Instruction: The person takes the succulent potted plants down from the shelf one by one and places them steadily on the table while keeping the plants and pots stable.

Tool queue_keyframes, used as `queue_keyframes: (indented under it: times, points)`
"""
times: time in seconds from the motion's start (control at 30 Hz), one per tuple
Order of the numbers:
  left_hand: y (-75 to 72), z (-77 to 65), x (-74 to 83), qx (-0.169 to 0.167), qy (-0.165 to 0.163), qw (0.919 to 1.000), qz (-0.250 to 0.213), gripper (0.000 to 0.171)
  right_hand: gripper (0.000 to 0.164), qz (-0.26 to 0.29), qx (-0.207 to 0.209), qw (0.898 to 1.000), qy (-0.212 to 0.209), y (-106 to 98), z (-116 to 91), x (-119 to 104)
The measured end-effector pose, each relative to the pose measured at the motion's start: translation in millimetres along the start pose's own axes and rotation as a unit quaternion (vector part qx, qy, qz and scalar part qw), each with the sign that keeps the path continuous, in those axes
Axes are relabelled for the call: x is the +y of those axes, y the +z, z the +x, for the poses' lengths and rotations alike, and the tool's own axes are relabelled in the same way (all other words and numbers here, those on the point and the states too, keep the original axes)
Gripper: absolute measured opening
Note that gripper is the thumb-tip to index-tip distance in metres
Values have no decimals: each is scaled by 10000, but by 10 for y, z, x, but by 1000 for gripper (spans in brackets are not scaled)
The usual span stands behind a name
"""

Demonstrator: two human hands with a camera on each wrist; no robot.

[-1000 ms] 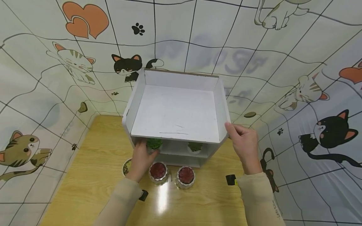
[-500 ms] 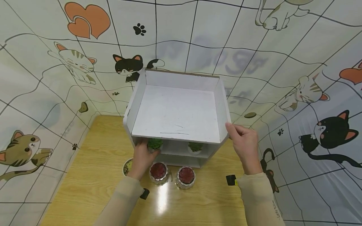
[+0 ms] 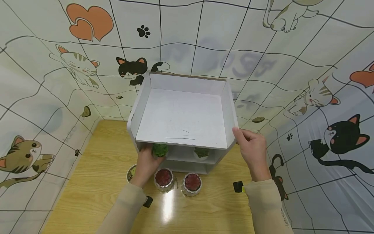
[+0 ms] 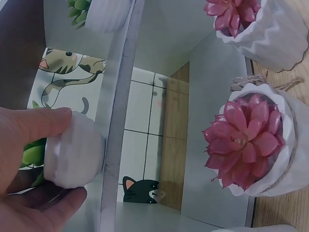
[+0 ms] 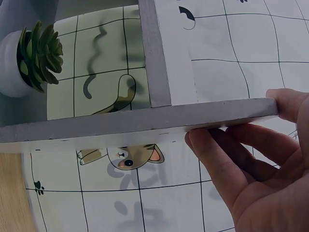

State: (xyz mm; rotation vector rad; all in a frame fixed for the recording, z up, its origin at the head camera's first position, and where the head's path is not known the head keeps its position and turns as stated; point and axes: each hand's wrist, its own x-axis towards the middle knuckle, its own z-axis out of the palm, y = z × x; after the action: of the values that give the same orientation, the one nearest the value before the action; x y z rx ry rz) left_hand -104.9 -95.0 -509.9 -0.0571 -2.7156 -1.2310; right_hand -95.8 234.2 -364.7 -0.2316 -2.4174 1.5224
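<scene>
A white shelf unit (image 3: 181, 117) stands on the wooden table. My left hand (image 3: 147, 165) reaches under its top board and grips a white pot (image 4: 75, 152) with a green succulent (image 3: 160, 150), thumb on one side and fingers on the other. That pot is at the middle shelf board (image 4: 118, 121); whether it bears on the board I cannot tell. A second potted green succulent (image 3: 201, 152) stands on the same shelf, to the right. My right hand (image 3: 252, 151) pinches the shelf's right side panel (image 5: 193, 116) between thumb and fingers.
Two white pots with red succulents (image 3: 163, 178) (image 3: 192, 182) stand on the table before the shelf. Another small potted plant (image 3: 131, 173) is partly behind my left wrist. Cat-printed cloth walls (image 3: 181, 32) close in the back and sides.
</scene>
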Motion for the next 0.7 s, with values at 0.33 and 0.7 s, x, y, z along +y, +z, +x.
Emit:
queue_keyframes:
  times: [0.33, 0.7]
  points:
    - [-70, -98, 18, 162, -53, 9998, -43, 69, 34, 67, 43, 9998, -160, 2, -1, 19]
    - [-147, -210, -36, 240, 168, 9996, -16, 57, 35, 109, 50, 9998, -127, 6, 9, 23]
